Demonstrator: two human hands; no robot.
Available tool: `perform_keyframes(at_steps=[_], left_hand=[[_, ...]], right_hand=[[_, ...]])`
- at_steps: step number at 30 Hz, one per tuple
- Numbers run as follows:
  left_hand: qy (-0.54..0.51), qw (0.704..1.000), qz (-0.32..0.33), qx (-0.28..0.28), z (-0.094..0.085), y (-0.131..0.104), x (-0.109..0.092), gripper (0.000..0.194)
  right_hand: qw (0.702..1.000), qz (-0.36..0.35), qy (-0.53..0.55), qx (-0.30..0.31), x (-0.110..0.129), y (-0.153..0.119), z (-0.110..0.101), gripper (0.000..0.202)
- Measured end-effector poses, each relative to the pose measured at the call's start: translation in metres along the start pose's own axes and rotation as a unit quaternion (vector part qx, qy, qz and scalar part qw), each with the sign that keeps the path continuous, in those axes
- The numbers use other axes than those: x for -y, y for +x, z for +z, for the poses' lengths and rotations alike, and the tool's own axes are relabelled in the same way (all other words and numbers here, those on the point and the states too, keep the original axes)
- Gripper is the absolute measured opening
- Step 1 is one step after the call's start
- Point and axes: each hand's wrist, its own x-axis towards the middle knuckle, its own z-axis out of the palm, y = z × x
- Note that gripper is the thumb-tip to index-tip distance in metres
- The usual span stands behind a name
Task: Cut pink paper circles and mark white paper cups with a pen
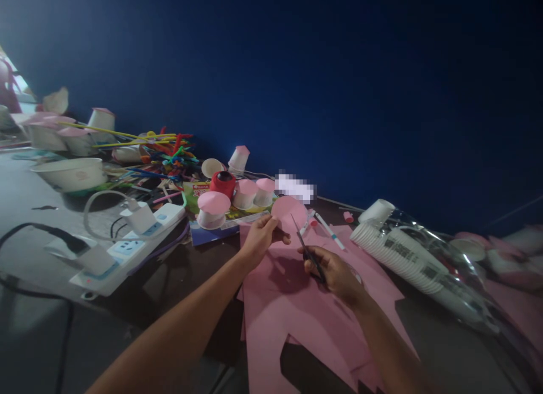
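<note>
Between the fingers of my left hand (262, 240) is the edge of a round pink paper disc (289, 211), held up over the work surface. My right hand (333, 272) grips dark-handled scissors (302, 241), their blades pointing up and toward the disc's lower right edge. Whether the blades touch the paper I cannot tell. Below both hands lie overlapping pink paper sheets (271, 320) with pieces cut out of them. A white marker (330, 231) rests on the sheets just beyond the scissors, its pink cap-like piece (348, 217) lying farther right.
Paper cups with pink cone tops (213, 210) stand behind my left hand, near a red object (223, 184). At left are a power strip (131, 247), a white bowl (72, 174) and colourful pipe cleaners (169, 150). Stacked paper cups (394, 258) in plastic lie right. A blue wall (297, 88) rises behind.
</note>
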Motion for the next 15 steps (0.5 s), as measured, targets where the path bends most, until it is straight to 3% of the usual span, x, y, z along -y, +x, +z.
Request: perform_keyframes(at_steps=[15], left_hand=[[-0.007, 1.0, 0.007, 0.001, -0.0017, 0.0004, 0.0011, 0.022]], right_hand=[[1.0, 0.008, 0.006, -0.02, -0.0016, -0.0002, 0.002, 0.059]])
